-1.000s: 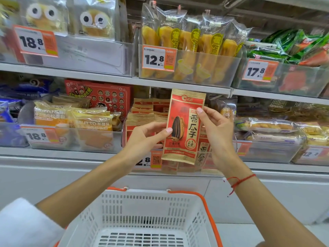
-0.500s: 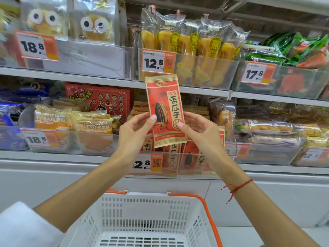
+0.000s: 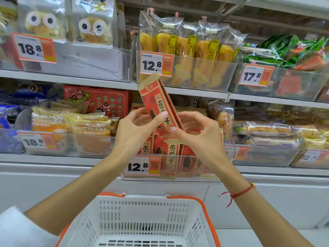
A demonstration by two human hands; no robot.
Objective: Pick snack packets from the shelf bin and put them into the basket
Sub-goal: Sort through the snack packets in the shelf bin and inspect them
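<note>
Red snack pkt point(image 3: 159, 106) pinched btwn left hand point(image 3: 135, 134) & right hand point(image 3: 199, 138), above basket point(image 3: 142, 214).

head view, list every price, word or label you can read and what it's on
"18.8": upper left price tag
"12.8": banana snack bin tag
"17.8": green packet bin tag
"18.8": bread bin tag
"12.8": seed bin tag
"PUTTO": bread packet
"香瓜子": held red packet
Small print: unreadable.

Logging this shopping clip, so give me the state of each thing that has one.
Red packet: tilted, pinched by both hands.
Left hand: pinching the packet.
Right hand: pinching its lower end.
Shelf bin: holds more packets.
Basket: nothing visible inside.
</note>
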